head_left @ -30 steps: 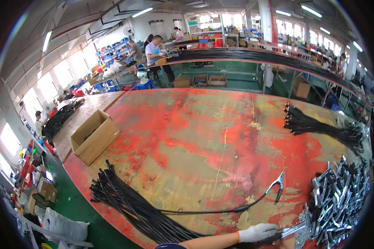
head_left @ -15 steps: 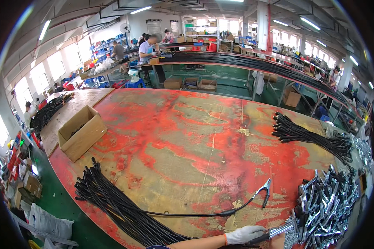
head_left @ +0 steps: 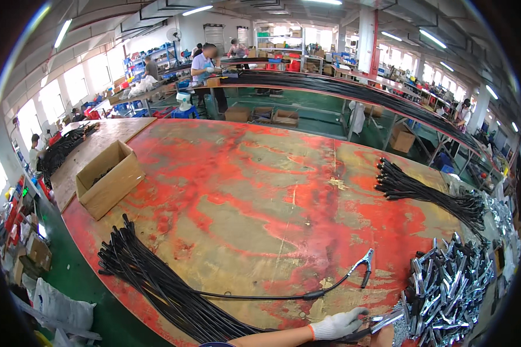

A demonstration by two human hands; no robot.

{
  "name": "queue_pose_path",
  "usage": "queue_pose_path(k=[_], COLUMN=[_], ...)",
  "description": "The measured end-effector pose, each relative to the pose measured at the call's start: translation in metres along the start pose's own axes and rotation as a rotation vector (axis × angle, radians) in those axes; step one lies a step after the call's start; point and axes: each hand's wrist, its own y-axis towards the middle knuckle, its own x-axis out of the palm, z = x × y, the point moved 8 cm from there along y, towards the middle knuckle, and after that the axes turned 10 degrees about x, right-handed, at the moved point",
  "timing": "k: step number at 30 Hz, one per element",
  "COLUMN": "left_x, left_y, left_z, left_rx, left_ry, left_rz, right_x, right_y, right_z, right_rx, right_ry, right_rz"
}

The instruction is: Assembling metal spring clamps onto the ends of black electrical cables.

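Worn tabletop point(head_left: 255, 202), where at lower right a metal clamp point(head_left: 389, 319), probably rigid, slick and best held by its handles, shows beside the gloved left hand point(head_left: 337, 325) and cropped right hand point(head_left: 383, 336), whose grips cannot be told.

Red-patched table point(head_left: 243, 214) with two black cable bundles point(head_left: 171, 301), cardboard box point(head_left: 114, 188) and metal clamp heap point(head_left: 451, 289)

The worktop point(head_left: 260, 202) is blotched red and tan. On it: black cables point(head_left: 156, 283), silver-and-black clamps point(head_left: 448, 295), a brown box point(head_left: 113, 189); over its near side, a white glove point(head_left: 334, 325) trimmed orange; beside it, green floor point(head_left: 75, 270).
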Motion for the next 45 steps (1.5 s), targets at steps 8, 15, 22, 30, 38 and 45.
queue_pose_path(k=[8,15,22,30,38,45], left_x=[0.004,-0.027,-0.023,-0.012,-0.023,-0.005], left_y=[-0.004,0.006,0.006,0.007,0.005,-0.004], left_z=[0.028,0.012,0.003,0.006,-0.009,-0.014], left_rx=[0.14,0.294,-0.221,-0.177,0.064,-0.28], left_ry=[0.587,0.191,-0.505,-0.542,-0.079,-0.635], left_rz=[-0.155,0.21,0.179,0.133,0.226,0.045], right_x=[-0.008,-0.036,-0.062,-0.071,-0.082,-0.073], right_y=[-0.029,-0.078,-0.091,-0.054,-0.033,-0.035], right_z=[0.018,-0.039,-0.059,-0.055,-0.05,-0.057], right_rx=[-0.051,-0.364,-0.52,-0.599,-0.5,-0.745], right_ry=[0.056,-0.835,-1.482,-1.525,-1.519,-1.453], right_rz=[-0.046,0.578,0.805,0.946,0.891,0.74])
